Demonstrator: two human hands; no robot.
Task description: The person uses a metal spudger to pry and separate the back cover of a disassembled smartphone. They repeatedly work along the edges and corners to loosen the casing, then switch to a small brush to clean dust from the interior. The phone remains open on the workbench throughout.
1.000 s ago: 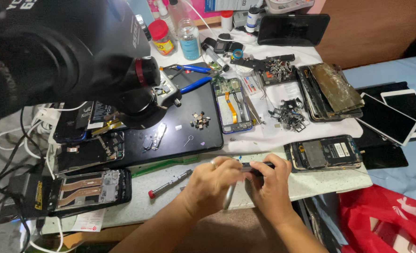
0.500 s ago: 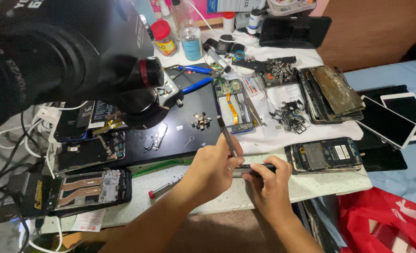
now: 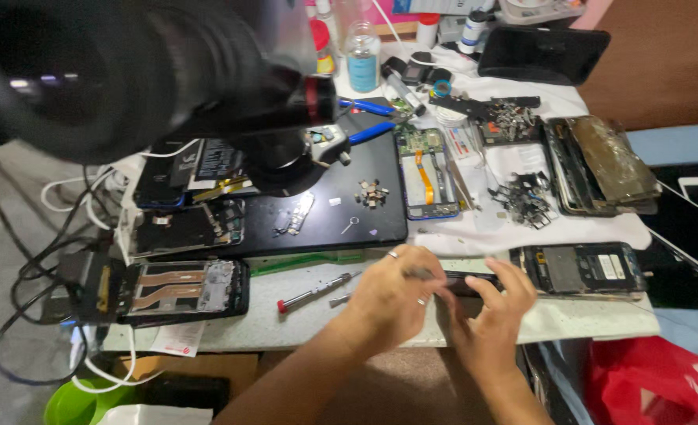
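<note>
Small dark flat phone part [image 3: 469, 282] lying at table's front edge, long axis running 9-to-3 | left hand [image 3: 392, 297] curling fingers over its 9 o'clock end, pinch hidden, cannot tell | right hand [image 3: 491, 319] pressing fingertips at 6 o'clock, nearer | red-handled screwdriver [image 3: 317, 291] resting at 9.

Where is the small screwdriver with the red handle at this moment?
In the head view, the small red-handled screwdriver lies on the pale table, just left of the left hand, right of the opened black phone frame.
</note>
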